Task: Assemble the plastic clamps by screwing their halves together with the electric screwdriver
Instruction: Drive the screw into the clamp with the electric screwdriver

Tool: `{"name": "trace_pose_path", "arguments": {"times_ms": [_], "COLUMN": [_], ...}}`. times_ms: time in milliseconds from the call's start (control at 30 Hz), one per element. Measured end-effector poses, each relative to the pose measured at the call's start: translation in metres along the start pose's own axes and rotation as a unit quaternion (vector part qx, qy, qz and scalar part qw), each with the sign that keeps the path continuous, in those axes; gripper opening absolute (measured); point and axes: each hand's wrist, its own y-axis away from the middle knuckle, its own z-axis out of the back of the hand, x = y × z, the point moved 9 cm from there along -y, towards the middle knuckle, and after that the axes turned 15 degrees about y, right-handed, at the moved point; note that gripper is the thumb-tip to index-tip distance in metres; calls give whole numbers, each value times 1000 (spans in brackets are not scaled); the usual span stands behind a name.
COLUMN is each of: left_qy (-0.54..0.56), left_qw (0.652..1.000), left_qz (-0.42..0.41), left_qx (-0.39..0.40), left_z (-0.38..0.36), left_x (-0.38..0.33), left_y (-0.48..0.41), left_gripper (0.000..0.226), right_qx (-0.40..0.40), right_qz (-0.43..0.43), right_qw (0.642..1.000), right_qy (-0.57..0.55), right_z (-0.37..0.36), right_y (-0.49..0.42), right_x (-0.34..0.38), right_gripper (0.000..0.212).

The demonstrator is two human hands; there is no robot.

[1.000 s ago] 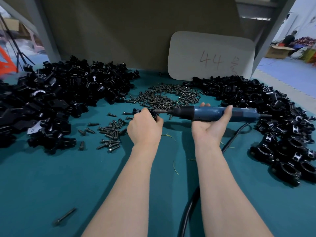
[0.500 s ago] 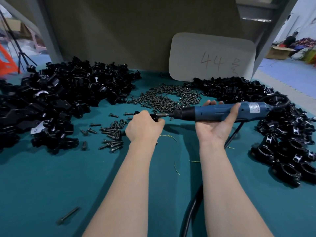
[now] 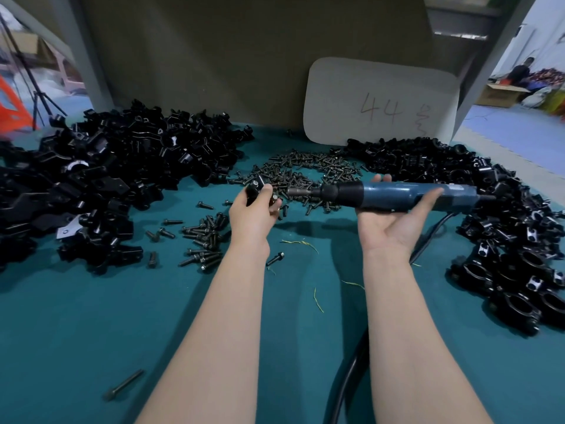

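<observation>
Backed off the clamp (image 3: 255, 189), the screwdriver (image 3: 397, 195) lies gripped in the upturned right hand (image 3: 393, 229), bit just right of the left hand (image 3: 253, 216), which grasps the clamp.

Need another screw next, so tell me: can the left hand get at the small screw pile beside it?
Probably yes: the small screw pile lies on bare mat left of the left hand, nothing between. But its fingers grip a clamp piece, which may hamper picking.
</observation>
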Motion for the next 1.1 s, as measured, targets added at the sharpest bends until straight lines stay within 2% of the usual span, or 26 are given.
{"name": "trace_pose_path", "arguments": {"times_ms": [67, 167, 300, 433, 633, 700, 900, 1100], "left_qy": [24, 43, 6, -102, -187, -212, -256, -266], "left_qw": [1000, 999, 999, 988, 965, 957, 927, 918], "left_qz": [19, 26, -19, -110, -175, -189, -266, -282], "left_qx": [0, -15, -29, -45, -54, -67, -73, -86], "left_z": [0, 1, 2, 5, 1, 2, -3, -3], "left_x": [2, 2, -3, -13, -18, -19, -29, -32], "left_y": [-1, -1, -2, -1, 7, 9, 22, 26], "left_gripper": [5, 11, 9, 20, 50, 58, 49, 51], "right_qx": [0, -7, -8, -14, -20, -23, -49, -81], "right_qz": [4, 3, 3, 10, 1, -5, -7, -13], "right_qw": [1000, 1000, 1000, 999, 999, 999, 999, 996], "right_qy": [0, 15, 24, 34, 45, 38, 21, 35], "right_z": [-2, -2, -2, -2, -4, -4, -2, 1], "right_y": [1, 3, 2, 2, 7, 8, 8, 11], "right_x": [-1, -4, -6, -6, -13, -15, -21, -29], "right_gripper": [46, 47, 55, 59, 62, 60, 54, 40]}}
